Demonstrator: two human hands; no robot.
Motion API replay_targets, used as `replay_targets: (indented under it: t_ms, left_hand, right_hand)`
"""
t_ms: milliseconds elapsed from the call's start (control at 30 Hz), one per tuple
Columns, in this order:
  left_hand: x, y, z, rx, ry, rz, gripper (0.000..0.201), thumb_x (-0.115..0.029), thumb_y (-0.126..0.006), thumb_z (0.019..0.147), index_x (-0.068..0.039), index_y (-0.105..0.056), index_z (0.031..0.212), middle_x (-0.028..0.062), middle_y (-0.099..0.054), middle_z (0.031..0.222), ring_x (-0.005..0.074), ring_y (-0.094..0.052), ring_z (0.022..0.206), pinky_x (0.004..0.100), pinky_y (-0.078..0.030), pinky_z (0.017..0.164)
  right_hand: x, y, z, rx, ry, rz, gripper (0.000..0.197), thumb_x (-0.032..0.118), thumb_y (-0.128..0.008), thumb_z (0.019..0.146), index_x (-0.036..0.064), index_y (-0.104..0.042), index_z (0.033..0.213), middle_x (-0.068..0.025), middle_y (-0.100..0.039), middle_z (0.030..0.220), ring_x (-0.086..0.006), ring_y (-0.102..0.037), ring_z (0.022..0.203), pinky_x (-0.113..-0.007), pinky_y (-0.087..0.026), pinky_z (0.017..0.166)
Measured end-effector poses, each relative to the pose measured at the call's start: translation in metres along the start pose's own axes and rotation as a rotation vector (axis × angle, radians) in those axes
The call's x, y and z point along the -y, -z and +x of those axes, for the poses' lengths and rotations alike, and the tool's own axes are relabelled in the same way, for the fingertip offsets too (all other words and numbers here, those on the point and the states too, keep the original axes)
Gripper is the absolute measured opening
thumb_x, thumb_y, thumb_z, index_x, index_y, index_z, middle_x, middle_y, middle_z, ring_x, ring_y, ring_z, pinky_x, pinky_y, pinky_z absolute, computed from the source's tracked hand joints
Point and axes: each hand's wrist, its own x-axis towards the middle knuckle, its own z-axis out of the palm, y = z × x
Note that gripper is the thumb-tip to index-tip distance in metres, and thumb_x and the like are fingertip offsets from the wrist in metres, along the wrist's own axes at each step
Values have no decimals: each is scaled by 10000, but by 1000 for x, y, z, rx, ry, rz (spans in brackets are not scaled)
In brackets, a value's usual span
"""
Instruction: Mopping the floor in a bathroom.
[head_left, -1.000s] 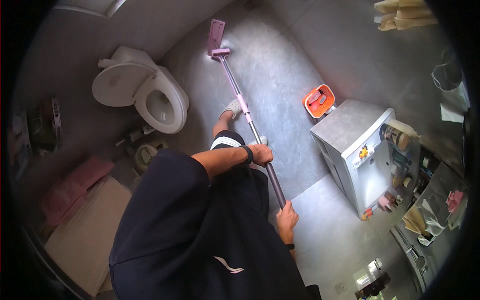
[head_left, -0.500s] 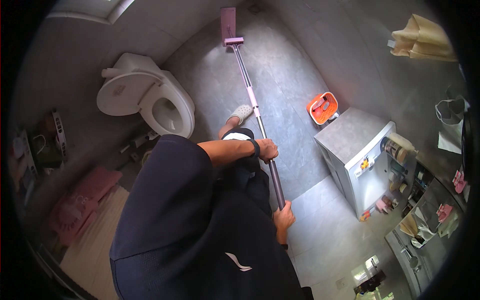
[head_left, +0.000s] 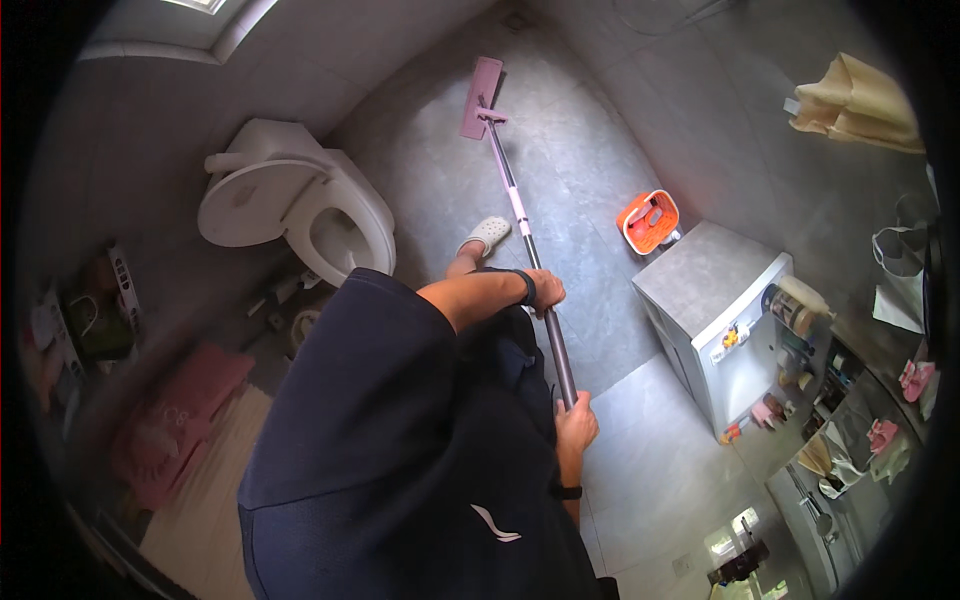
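Observation:
A flat mop [head_left: 517, 204] with a long pole slants across the floor in front of me. Its pink rectangular head [head_left: 482, 98] lies on the grey tiles near the far end of the room. My left hand [head_left: 545, 290] is wrapped around the dark part of the pole, with a black band at the wrist. Lower down, near the pole's end, my right hand [head_left: 577, 422] grips the same dark handle. Some fingers of both hands are hidden by the pole and the hands themselves.
A white toilet [head_left: 345, 230] with its lid up stands at the left. To the right are an orange basket [head_left: 648, 222] and a grey-topped cabinet [head_left: 710, 275]. A pink mat [head_left: 180, 425] lies lower left. My foot wears a pale clog [head_left: 487, 235] beside the pole.
The mop head has come nearer to me and a little to the right, turning slightly. My right hand has shifted slightly up and right in the picture. Both hands keep hold of the pole.

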Motion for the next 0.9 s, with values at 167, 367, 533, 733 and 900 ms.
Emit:
replay_targets:
  t_ms: [167, 367, 533, 733, 900]
  left_hand:
    - [-52, -8, 22, 63, -252, 0, 395, -368, -841, 696, -69, -739, 933, 155, -718, 966, 341, -680, 982, 444, -543, 858]
    - [-102, -20, 34, 88, -392, -101, 275, -355, -763, 761, -132, -750, 921, 126, -719, 938, 335, -678, 970, 458, -541, 844]
    - [-104, -25, 48, 46, -402, -142, 266, -343, -731, 774, -158, -733, 964, 96, -719, 967, 308, -678, 980, 455, -526, 855]
    - [-109, -37, 65, 10, -302, -67, 229, -307, -705, 777, -152, -718, 945, 69, -722, 980, 282, -682, 985, 451, -487, 894]
    - [-88, -68, 76, -115, -138, 11, 189, -249, -688, 752, -112, -725, 878, 102, -723, 940, 278, -690, 949, 437, -482, 888]
  right_hand:
    - [-26, 57, -35, 71, -14, 109, 392, 226, -787, 776, 85, -552, 1056, -201, -668, 832, -439, -629, 836, -534, -464, 733]
    - [-62, 104, -50, 313, -107, 232, 341, 157, -790, 761, 50, -585, 1013, -219, -646, 810, -454, -621, 847, -517, -466, 736]
    - [-76, 101, -28, 305, -97, 130, 300, 110, -787, 737, 18, -597, 950, -204, -628, 741, -430, -627, 748, -491, -483, 693]
    - [-92, 93, -9, 325, -53, 296, 217, 16, -745, 712, -14, -557, 815, -128, -514, 640, -244, -525, 603, -381, -456, 610]
    - [-108, 33, 20, 431, 0, 460, 218, 39, -739, 756, -13, -610, 924, -85, -556, 686, -205, -557, 645, -367, -487, 647]
